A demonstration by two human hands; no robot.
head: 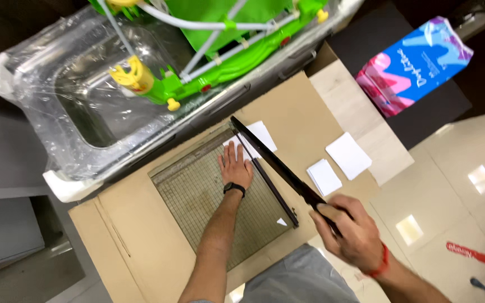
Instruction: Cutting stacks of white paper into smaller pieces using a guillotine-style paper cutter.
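Nearest, lower right: right hand (348, 231) closed around the handle end of the black cutter arm (279, 164), grip tight, arm raised at a slant above the board.
Wrist: red band (381, 262) on the right; dark watch (234, 188) on the left.
Centre: left hand (235, 164) spread flat, open, grasping nothing, pressing on white paper (260, 136) at the cutting edge of the gridded paper cutter (214, 193).
Small scrap: white offcut (281, 222) lying on the board near the hinge end.
Under it: brown cardboard sheet (141, 235) serving as worktop.
Step, as judged: sheet held in place, blade up, cut seemingly about to be made.
Next move calls for: steady downward swing, fingers kept clear of the edge, paper not shifting.
Just right: two stacks of cut white cards (338, 163), apart from the cutter.
Farther: plastic-wrapped metal sink (79, 101) bearing a green and yellow toy frame (209, 67).
Far right: blue and pink carton (413, 64).
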